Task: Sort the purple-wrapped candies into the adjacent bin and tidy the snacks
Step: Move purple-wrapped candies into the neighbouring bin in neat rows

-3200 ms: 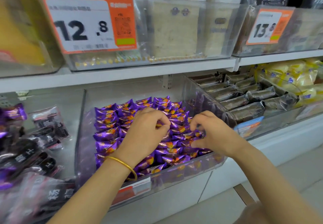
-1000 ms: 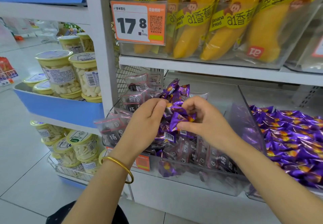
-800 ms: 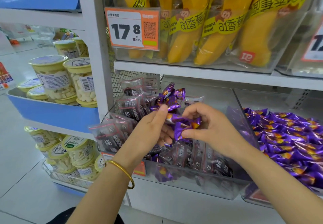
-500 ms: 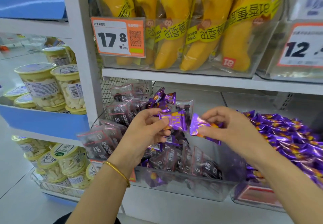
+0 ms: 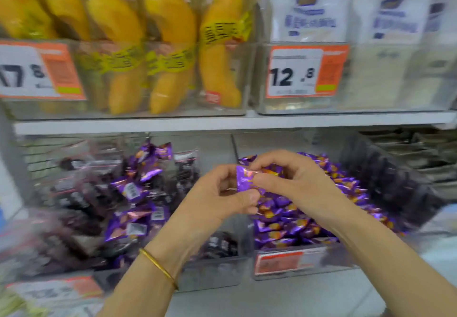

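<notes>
Item: purple-wrapped candy (image 5: 246,178), one piece, held in the air over the divide between two clear bins. The long axis seems to run roughly left to right, with a crimped end towards the left; blur hides the finer tilt.

Left hand (image 5: 217,198): fingers curled, pinching the candy's left side; gold bracelet (image 5: 158,264) on the wrist.
Right hand (image 5: 296,183): thumb and forefinger pinching the right side.

Left bin (image 5: 210,274): dark snack packs (image 5: 74,193) with stray purple candies (image 5: 133,225) among them.
Right bin (image 5: 321,260): a heap of purple candies (image 5: 284,227).

Setting: white shop shelf (image 5: 222,122). On the shelf are banana bread packs (image 5: 170,45), white bags (image 5: 309,12) and a 12.8 price tag (image 5: 304,70).
</notes>
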### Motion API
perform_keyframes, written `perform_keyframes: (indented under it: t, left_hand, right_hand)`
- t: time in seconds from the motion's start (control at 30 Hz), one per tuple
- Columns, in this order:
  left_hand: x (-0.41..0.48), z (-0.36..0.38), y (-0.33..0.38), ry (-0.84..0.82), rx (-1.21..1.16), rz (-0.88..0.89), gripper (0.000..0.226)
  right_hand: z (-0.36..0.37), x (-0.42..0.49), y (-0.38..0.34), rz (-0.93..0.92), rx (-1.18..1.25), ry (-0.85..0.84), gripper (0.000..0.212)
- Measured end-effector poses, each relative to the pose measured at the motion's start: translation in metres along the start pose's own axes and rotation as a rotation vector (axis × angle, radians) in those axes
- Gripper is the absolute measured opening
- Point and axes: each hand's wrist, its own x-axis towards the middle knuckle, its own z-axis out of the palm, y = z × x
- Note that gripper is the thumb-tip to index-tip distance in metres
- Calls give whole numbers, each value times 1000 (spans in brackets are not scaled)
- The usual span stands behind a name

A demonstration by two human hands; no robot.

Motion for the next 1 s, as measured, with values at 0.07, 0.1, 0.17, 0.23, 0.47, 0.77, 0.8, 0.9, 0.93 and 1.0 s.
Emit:
perform_keyframes:
  t: [0.07, 0.1, 0.17, 0.23, 0.47, 0.77, 0.8, 0.9, 0.93, 1.0]
  left_hand:
    - [13, 23, -8, -12, -3, -8, 32]
    - [19, 36, -13, -28, 12, -7, 32]
    - [32, 62, -23, -65, 54, 6, 34]
    - [45, 88, -34, -88, 94, 7, 42]
    - [75, 141, -67, -138, 534, 100, 33]
    - [84, 133, -82, -146, 727, 93, 24]
    - [84, 132, -83, -146, 717, 79, 24]
    - [85, 133, -86, -147, 704, 64, 24]
    - [84, 134, -86, -146, 704, 59, 23]
    - [84, 136, -86, -146, 700, 47, 23]
  right_hand:
    - [-29, -11, 3, 44, -51, 3, 15]
    - [-46, -17, 6, 81, -58, -9, 23]
    - [-78, -31, 10, 139, -107, -40, 38]
    - [-105, -43, 16, 181, -154, -22, 38]
    - [-190, -72, 46, 369, -340, 89, 27]
    - [-187, -76, 79, 319, -708, -221, 31]
    - [-187, -77, 81, 315, -705, -207, 31]
    - [-186, -81, 89, 327, -618, -138, 30]
    - [-185, -81, 89, 338, -606, -111, 31]
    - [-184, -80, 88, 391, -590, -95, 32]
